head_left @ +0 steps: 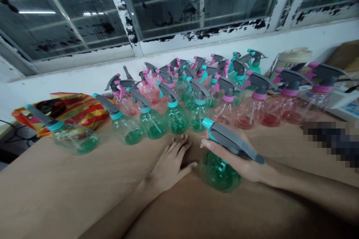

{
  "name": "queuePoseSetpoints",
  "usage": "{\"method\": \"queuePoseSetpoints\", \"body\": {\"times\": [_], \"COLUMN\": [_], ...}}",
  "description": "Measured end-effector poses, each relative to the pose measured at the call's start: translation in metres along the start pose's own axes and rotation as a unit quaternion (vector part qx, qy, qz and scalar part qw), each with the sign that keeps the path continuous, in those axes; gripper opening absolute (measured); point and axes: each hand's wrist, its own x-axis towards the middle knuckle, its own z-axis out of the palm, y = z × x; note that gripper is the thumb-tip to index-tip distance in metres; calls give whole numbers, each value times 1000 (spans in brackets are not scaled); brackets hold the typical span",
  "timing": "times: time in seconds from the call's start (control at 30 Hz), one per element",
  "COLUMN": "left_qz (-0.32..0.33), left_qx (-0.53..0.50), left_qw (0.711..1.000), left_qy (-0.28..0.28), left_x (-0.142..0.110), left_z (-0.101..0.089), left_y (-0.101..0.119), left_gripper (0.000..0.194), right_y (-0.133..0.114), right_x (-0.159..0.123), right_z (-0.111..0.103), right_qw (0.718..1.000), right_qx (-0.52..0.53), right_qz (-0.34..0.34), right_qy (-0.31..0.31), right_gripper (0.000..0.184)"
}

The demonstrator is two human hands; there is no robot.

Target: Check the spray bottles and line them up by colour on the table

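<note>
My right hand (241, 158) is closed around the neck of a green spray bottle (221, 175) with a grey and turquoise trigger head. The bottle is at the near middle of the table, its nozzle pointing away to the left. To its left, my left hand (171, 160) lies flat on the wood, fingers spread and holding nothing. Just beyond my fingertips stands a row of spray bottles, among them a green one (176, 119) with a turquoise collar and a pink one (224, 110) with a pink collar.
Several more pink and green spray bottles (150, 91) crowd behind that row, by the wall. A lone green spray bottle (75, 140) stands at the left, near a red and yellow bag (84, 108). A white tub (293, 58) is at the back right. Windows (168, 3) line the wall.
</note>
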Motion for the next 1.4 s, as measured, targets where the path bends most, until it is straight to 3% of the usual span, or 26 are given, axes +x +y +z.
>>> {"method": "queuePoseSetpoints", "body": {"times": [0.13,0.23,0.63,1.07,1.4], "left_qz": [1,6,4,4,10], "left_qx": [3,5,2,-6,-13], "left_qw": [1000,1000,1000,1000,1000], "left_qy": [10,16,0,2,11], "left_x": [-1,-2,0,-1,-1], "left_z": [2,4,1,1,2], "left_y": [-1,-2,-1,-1,-2], "left_gripper": [57,56,54,53,52], "right_y": [-1,0,2,0,-3], "right_x": [0,-1,-1,-1,-1], "right_z": [-1,-1,2,1,-2], "right_qw": [1000,999,999,999,1000], "right_qx": [10,28,-39,31,-4], "right_qz": [4,15,-9,6,-3], "right_qy": [-7,-15,20,-4,-2], "right_gripper": [8,14,7,18,9]}}
